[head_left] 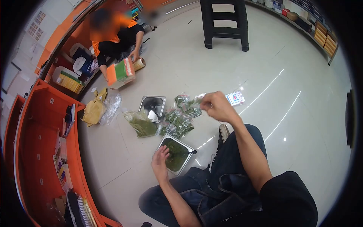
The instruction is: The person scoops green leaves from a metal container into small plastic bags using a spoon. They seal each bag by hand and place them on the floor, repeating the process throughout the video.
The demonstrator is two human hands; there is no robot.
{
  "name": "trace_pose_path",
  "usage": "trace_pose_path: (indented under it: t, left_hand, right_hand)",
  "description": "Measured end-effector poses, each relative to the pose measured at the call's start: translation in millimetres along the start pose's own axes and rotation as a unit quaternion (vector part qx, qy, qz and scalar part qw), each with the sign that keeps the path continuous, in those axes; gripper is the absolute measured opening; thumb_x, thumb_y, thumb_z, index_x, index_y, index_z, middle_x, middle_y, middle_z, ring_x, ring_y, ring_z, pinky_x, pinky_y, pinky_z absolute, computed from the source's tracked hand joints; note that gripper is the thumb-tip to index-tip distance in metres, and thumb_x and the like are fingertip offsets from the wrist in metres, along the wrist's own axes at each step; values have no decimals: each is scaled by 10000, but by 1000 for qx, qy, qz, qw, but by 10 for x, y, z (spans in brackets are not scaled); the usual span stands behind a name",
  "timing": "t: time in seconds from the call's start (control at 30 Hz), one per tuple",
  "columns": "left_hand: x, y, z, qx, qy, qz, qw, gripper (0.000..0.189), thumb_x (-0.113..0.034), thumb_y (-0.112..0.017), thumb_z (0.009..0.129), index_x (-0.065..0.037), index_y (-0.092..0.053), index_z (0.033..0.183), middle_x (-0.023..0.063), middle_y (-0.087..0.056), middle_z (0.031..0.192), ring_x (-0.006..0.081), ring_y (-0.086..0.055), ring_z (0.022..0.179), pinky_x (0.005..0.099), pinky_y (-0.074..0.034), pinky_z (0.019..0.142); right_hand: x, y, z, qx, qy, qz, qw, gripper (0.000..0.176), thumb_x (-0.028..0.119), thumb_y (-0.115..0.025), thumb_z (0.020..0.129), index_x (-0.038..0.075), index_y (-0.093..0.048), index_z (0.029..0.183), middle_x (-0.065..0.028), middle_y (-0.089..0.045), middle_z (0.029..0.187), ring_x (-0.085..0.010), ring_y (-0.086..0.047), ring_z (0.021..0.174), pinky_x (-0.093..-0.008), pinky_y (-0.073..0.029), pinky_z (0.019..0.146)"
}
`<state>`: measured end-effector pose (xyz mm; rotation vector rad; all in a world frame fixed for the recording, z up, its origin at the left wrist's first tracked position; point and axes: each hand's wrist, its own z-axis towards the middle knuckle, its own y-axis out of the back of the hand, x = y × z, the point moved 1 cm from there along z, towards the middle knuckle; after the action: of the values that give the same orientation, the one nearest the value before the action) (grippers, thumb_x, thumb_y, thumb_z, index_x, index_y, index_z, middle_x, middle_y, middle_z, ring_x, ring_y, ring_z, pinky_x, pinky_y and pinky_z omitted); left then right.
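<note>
My right hand (216, 106) is closed in a pinch at the right end of a pile of small clear bags (177, 123) with green contents. Its fingertips appear to grip the edge of one small clear bag (197, 103), partly hidden by the hand. My left hand (160, 159) has its fingers apart and holds nothing, over the left side of a metal tray (184, 165) of green powder. A dark-handled spoon (194, 152) rests across that tray's right rim. Behind it lies a larger clear bag (140, 124) of green powder.
A second metal tray (163, 99) holds a dark utensil. Left of it are crumpled clear plastic (112, 108) and a yellow-brown bag (94, 109). A printed packet (235, 98) lies to the right. Another person (117, 41) handles a box (121, 73). A black stool (225, 26) and orange shelves (45, 132) stand around.
</note>
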<state>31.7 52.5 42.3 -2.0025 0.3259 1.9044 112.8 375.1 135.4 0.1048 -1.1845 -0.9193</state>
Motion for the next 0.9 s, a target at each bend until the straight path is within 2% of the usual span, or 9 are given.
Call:
trace_pose_path:
  t: [0.03, 0.23, 0.4, 0.5, 0.63, 0.77, 0.8, 0.83, 0.9]
  left_hand:
    - [10, 4, -3, 2, 2, 3, 1000, 458, -247, -617, 983, 77, -531, 1295, 202, -613, 1265, 271, -619, 1139, 354, -505, 947]
    - [-76, 40, -53, -17, 10, 38, 999, 377, -239, -547, 1019, 78, -590, 1218, 195, -634, 1224, 263, -639, 1100, 351, -510, 940]
    - [-181, 196, -62, -91, -29, 27, 995, 403, -304, -529, 1028, 61, -594, 1186, 184, -635, 1211, 253, -649, 1073, 333, -521, 906]
    - [-248, 265, -76, -117, -40, -4, 992, 393, -306, -522, 1030, 52, -594, 1177, 183, -638, 1202, 250, -650, 1063, 338, -520, 905]
    - [-286, 325, -85, -124, -50, -33, 990, 398, -312, -524, 1029, 53, -592, 1172, 178, -649, 1178, 246, -655, 1045, 341, -521, 899]
    - [-274, 423, -65, -144, -71, -76, 984, 380, -316, -536, 1024, 34, -611, 1149, 161, -680, 1106, 222, -665, 1001, 326, -517, 887]
    - [-290, 435, -63, -152, -69, -88, 982, 377, -327, -548, 1017, 25, -624, 1128, 148, -690, 1084, 207, -665, 988, 312, -515, 877]
    - [-268, 449, -85, -163, -66, -110, 978, 377, -327, -548, 1017, 25, -624, 1128, 148, -690, 1084, 207, -665, 988, 312, -515, 877]
    - [-256, 481, -71, -155, -62, -116, 979, 382, -342, -556, 1012, 20, -634, 1108, 136, -693, 1082, 190, -666, 975, 297, -512, 865]
  right_hand:
    - [-16, 81, -12, -58, -8, -30, 998, 104, 59, -663, 761, -27, -716, 787, -198, -661, 685, -357, -639, 625, -397, -518, 655]
    - [41, 259, 12, -34, -142, 53, 988, 176, 97, -723, 789, -47, -739, 889, -200, -695, 710, -270, -688, 612, -346, -535, 617]
    - [-176, 90, 69, -58, -129, 35, 989, 159, 113, -715, 824, -24, -750, 897, -188, -706, 724, -241, -698, 628, -331, -538, 621]
    - [-199, 67, 208, -309, -49, -20, 949, 140, 105, -693, 849, -23, -732, 886, -159, -713, 811, -263, -686, 691, -350, -530, 690]
    - [-36, -131, 432, -407, 50, -141, 901, 125, 96, -664, 878, 2, -731, 928, -152, -702, 886, -293, -667, 808, -377, -517, 731]
    - [-367, -871, 444, -252, 68, -190, 947, 113, 62, -608, 884, 19, -701, 934, -178, -676, 943, -366, -642, 879, -430, -508, 795]
    - [-690, -1111, 402, -146, 43, -181, 972, 140, 37, -639, 832, 24, -700, 958, -181, -687, 967, -370, -641, 938, -415, -500, 873]
    - [-815, -1266, 364, 51, -16, -227, 972, 213, 43, -632, 813, 14, -699, 1013, -205, -686, 1026, -383, -630, 1004, -421, -489, 926]
    - [-780, -1336, 300, 231, 39, -304, 923, 305, 57, -640, 807, -11, -693, 1100, -219, -671, 1146, -375, -632, 1072, -410, -486, 969]
